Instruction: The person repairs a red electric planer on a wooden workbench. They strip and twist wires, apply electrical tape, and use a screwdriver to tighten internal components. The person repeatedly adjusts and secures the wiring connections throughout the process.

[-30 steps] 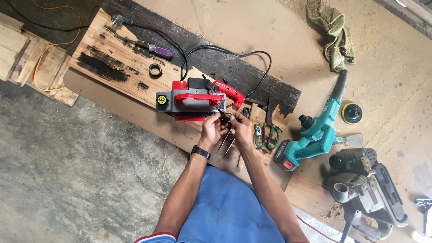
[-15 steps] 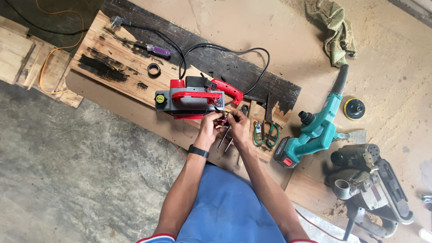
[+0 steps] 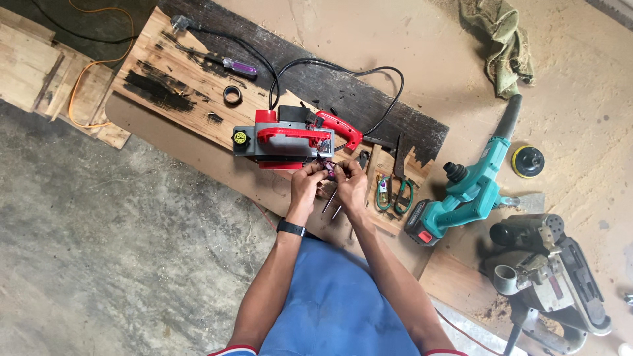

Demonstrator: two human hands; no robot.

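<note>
A red and grey electric planer (image 3: 285,140) lies on a wooden board (image 3: 178,92), its black cord looping behind it. My left hand (image 3: 306,186) and my right hand (image 3: 351,186) meet just in front of the planer's near side. Together their fingers pinch a small purple-tinted part (image 3: 328,169) against the tool. Thin metal rods (image 3: 333,206) lie on the board under my hands. A black watch sits on my left wrist.
A purple-handled screwdriver (image 3: 239,66) and a black ring (image 3: 232,95) lie on the board at the back. Green-handled scissors (image 3: 394,191) rest to my right. Further right are a teal cordless tool (image 3: 469,191), a grey belt sander (image 3: 550,277), a round disc (image 3: 528,161) and a rag (image 3: 504,39).
Both hands have stayed at the planer's near side with only small finger movements. The view has shifted slightly.
</note>
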